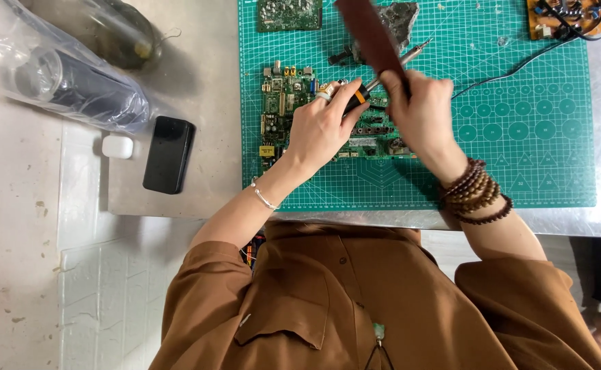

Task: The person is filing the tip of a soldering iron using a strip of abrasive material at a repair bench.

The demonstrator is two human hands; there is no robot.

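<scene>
In the middle of the frame, on a green cutting mat point(519, 164) marked with a grid, lies a green circuit board point(293, 116), and both hands work directly over it. The left hand point(321, 130) rests on the board with its fingers curled around the orange-and-black handle of a screwdriver point(382, 77), whose metal shaft slants up and to the right toward the top centre of the frame. The right hand point(420, 113) sits just beside the left, its fingers closed around the lower end of a dark brown strip point(369, 34) that rises toward the top edge; what the strip is cannot be told. A thin bracelet circles the left wrist, and several strands of brown wooden beads point(477, 195) wrap the right wrist. Behind the hands, near the top centre, a grey irregular piece point(399, 17) lies on the mat, with a second small circuit board point(289, 14) to its left. In the upper right corner an orange board point(560, 17) carries black cables. Off the mat, on the grey table point(204, 82) at the left, a black phone point(169, 154) lies beside a small white case point(117, 146), and a dark cylinder wrapped in a clear plastic bag point(74, 85) sits in the upper left.
</scene>
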